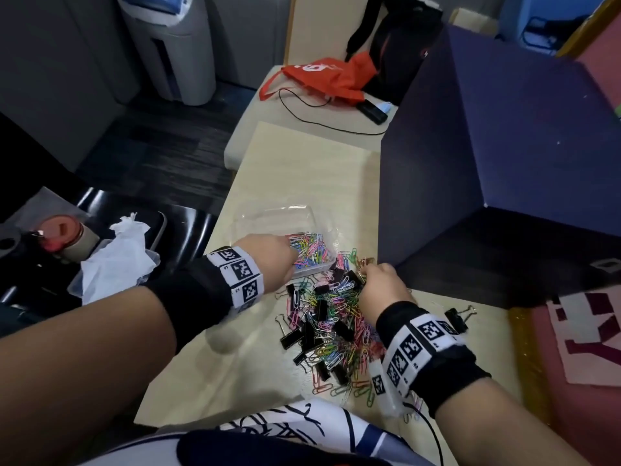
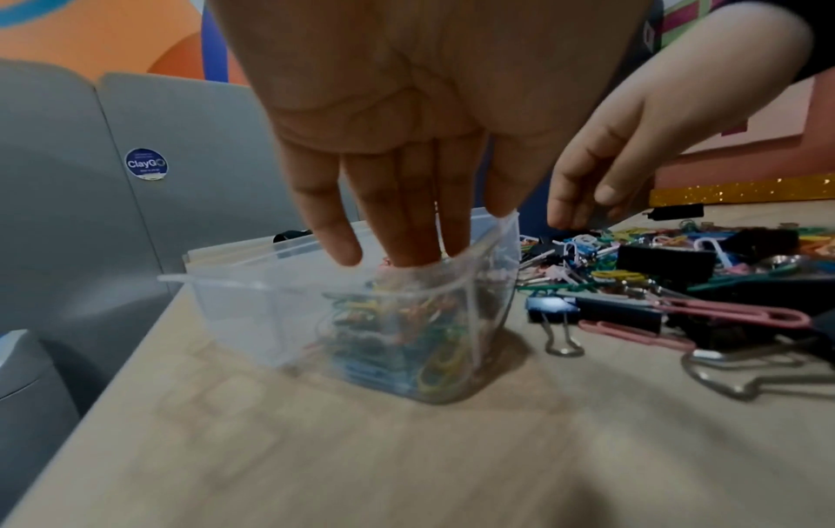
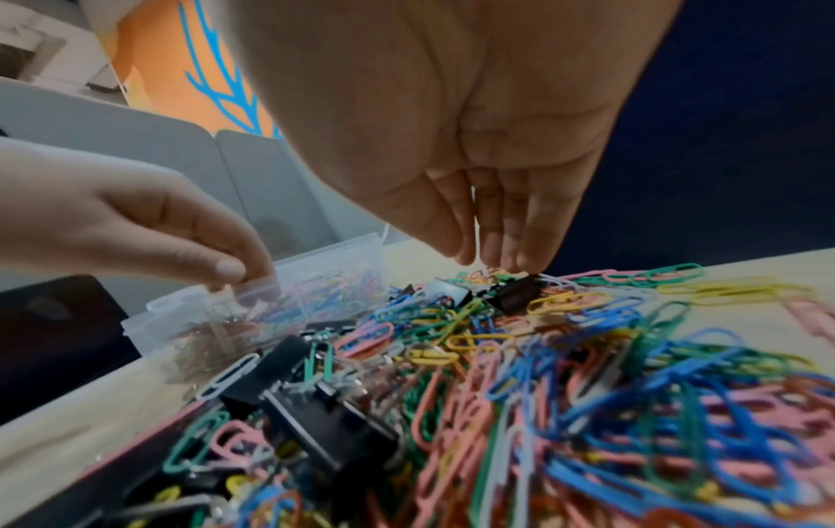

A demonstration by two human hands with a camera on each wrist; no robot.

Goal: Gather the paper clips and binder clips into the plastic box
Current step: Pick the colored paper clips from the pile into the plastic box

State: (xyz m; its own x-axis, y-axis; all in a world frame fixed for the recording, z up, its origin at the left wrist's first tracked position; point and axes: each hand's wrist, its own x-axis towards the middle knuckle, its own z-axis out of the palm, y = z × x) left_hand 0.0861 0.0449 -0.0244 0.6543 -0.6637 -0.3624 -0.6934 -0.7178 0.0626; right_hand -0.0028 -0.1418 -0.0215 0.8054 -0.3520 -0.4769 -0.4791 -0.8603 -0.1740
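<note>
A clear plastic box (image 1: 304, 210) holding coloured paper clips (image 1: 311, 252) stands on the pale table. My left hand (image 2: 397, 250) reaches down into it with straight fingers, the tips among the clips inside. Just right of the box lies a big pile of coloured paper clips (image 1: 339, 317) mixed with black binder clips (image 1: 322, 309). My right hand (image 3: 485, 259) is over the pile's far end. Its fingertips are bunched together and pinch at paper clips beside a black binder clip (image 3: 517, 294). What lies between the fingertips is hidden.
One black binder clip (image 1: 457, 317) lies apart, right of my right wrist. A dark blue block (image 1: 487, 146) rises right behind the pile. A black chair with tissue (image 1: 114, 260) stands left of the table. An orange bag (image 1: 329, 75) and a cable lie further back.
</note>
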